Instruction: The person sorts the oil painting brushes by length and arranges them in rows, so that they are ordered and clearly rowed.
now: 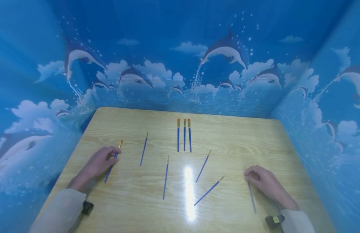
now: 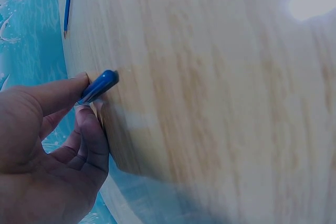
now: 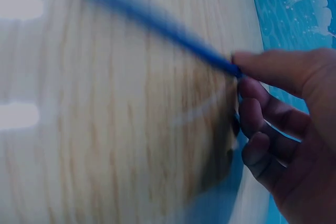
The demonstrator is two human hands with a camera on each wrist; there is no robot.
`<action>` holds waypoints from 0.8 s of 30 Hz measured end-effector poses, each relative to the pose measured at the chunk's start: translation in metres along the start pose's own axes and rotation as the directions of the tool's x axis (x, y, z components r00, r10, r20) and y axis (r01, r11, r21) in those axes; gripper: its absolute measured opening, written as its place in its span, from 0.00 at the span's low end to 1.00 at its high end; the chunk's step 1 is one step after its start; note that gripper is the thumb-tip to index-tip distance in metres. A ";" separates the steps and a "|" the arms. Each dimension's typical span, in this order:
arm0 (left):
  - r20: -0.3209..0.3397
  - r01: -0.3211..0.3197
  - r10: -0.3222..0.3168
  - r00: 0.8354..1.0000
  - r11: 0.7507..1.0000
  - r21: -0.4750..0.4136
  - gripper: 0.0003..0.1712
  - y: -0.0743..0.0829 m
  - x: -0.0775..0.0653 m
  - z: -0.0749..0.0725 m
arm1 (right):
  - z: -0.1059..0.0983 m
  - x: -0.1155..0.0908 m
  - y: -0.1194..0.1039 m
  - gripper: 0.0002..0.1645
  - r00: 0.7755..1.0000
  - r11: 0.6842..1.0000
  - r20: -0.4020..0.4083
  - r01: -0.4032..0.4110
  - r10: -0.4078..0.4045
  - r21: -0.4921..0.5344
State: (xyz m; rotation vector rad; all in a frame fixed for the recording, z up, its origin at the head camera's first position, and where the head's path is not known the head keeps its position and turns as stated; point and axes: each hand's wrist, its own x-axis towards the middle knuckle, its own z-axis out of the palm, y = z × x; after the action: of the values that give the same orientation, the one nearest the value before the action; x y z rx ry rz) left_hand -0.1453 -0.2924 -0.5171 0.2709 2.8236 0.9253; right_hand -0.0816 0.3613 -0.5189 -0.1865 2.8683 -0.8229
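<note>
On the left of the table, my left hand (image 1: 99, 162) pinches a blue-handled paintbrush (image 1: 109, 173) between thumb and fingers, its bristle end pointing away from me. The handle's blue end (image 2: 102, 85) sticks out toward the camera in the left wrist view. Over at the right, my right hand (image 1: 263, 182) pinches a second, thinner paintbrush (image 1: 252, 199) near its far end, and its tip is hidden by the fingers. Its blue handle (image 3: 163, 27) slants up and left, blurred, in the right wrist view.
Three flat paintbrushes (image 1: 184, 136) with orange bristles lie side by side at the back middle. Several thin ones, such as a leftmost paintbrush (image 1: 143, 150) and a slanted paintbrush (image 1: 209, 191), lie spread between my hands. Dolphin-printed blue walls (image 1: 174, 48) enclose the wooden table (image 1: 241, 136).
</note>
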 end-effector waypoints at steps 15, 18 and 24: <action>0.007 0.011 -0.011 1.000 1.000 -0.003 0.18 -0.001 0.000 0.001 | 0.010 0.019 -0.006 0.12 0.992 0.996 -0.109 0.054 -0.061 -0.067; 0.008 0.009 -0.009 1.000 1.000 -0.003 0.18 -0.001 0.001 0.001 | 0.012 0.022 -0.006 0.12 0.988 0.994 -0.131 0.073 -0.083 -0.084; 0.014 0.013 -0.013 1.000 1.000 -0.003 0.18 -0.001 0.000 0.000 | 0.007 0.018 0.005 0.13 0.991 0.996 -0.121 0.056 -0.064 -0.065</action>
State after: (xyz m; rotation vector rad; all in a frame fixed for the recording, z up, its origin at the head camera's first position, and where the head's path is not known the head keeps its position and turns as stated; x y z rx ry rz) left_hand -0.1458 -0.2931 -0.5172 0.2576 2.8080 0.9213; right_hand -0.0983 0.3589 -0.5296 -0.2389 3.0198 -0.7828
